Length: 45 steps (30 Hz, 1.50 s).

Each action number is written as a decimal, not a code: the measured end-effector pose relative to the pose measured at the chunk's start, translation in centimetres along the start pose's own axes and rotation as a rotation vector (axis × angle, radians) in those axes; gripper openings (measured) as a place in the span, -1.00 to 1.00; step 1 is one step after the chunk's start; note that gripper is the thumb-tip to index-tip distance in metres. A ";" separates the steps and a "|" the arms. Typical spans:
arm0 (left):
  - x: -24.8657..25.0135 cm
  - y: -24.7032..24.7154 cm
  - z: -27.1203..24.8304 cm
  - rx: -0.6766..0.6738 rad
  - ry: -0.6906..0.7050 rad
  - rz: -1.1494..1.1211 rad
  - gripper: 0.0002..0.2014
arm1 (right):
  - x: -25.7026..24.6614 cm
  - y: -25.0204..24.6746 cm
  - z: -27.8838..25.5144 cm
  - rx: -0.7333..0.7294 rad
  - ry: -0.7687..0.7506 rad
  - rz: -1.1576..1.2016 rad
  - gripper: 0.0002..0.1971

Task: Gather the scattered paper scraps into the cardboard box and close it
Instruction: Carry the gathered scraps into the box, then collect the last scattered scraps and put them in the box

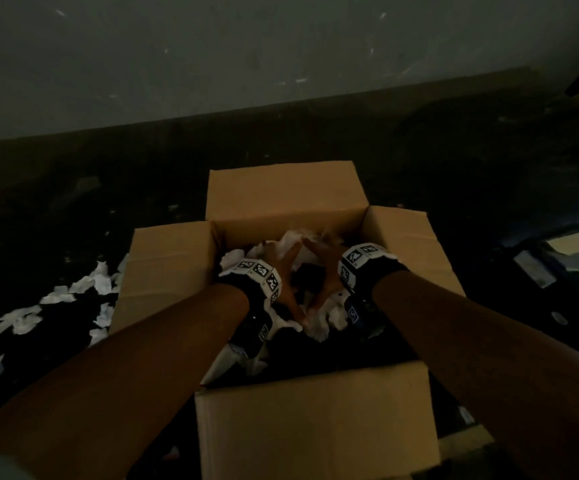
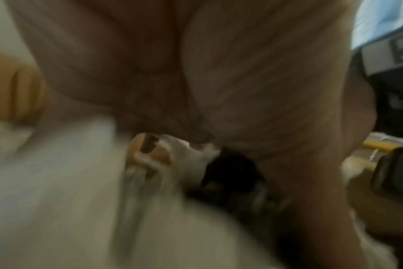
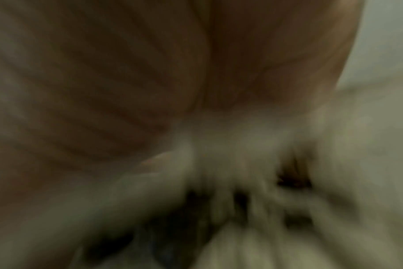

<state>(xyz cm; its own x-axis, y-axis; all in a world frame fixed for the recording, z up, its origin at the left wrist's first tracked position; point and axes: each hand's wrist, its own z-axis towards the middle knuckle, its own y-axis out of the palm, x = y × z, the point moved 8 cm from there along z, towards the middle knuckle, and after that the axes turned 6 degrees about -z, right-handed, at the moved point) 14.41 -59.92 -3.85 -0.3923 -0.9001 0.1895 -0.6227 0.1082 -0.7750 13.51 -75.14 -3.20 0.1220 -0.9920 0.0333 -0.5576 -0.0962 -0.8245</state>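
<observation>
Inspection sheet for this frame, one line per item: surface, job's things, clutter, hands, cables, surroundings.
Surface: dark floor, dimly lit.
Job's things: cardboard box, four flaps open, white paper scraps inside; more scraps on the floor to its left.
Clutter: dark flat object on the right, unidentifiable.
Hands: left hand and right hand inside the box, fingers spread over the paper; wrist views blurred.
Cables: nothing seen.
Surroundings: grey wall behind.
</observation>
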 end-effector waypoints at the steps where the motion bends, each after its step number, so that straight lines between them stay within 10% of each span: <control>1: -0.7 1.6 1.0 -0.048 -0.039 0.012 0.57 | -0.1 1.0 0.5 -0.017 -0.011 -0.018 0.35; 6: 0.0 4.6 0.2 -0.207 -0.141 0.136 -0.07 | -1.2 4.9 1.7 -0.137 -0.032 -0.046 0.16; 10: 0.1 5.7 1.3 -0.162 -0.108 -0.053 0.31 | -1.3 7.0 4.0 -0.154 -0.022 0.041 0.26; 17: -0.8 6.8 2.0 -0.252 -0.040 0.062 0.20 | -1.1 7.0 3.7 -0.158 -0.042 0.054 0.25; 27: -1.2 1.2 2.0 0.008 0.116 -0.090 0.64 | -0.1 1.8 0.3 -0.043 -0.105 0.161 0.39; 30: 0.0 -1.4 -0.1 0.092 0.202 -0.215 0.38 | -0.9 -0.1 -1.3 -0.003 -0.098 0.224 0.06; 33: 1.1 -4.7 -3.2 0.217 0.297 -0.458 -0.29 | -2.0 -3.1 -2.7 0.138 -0.070 0.277 -0.27; 45: -15.2 -6.9 -24.5 0.878 0.263 -0.547 -0.32 | -21.6 -13.8 -14.2 0.727 -0.263 0.416 -0.48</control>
<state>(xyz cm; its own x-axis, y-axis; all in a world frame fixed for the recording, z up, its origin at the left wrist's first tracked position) 8.06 -36.67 13.41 -0.4062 -0.6035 0.6861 -0.0933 -0.7196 -0.6881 6.92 -53.57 15.46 0.2604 -0.8752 -0.4077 0.0515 0.4343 -0.8993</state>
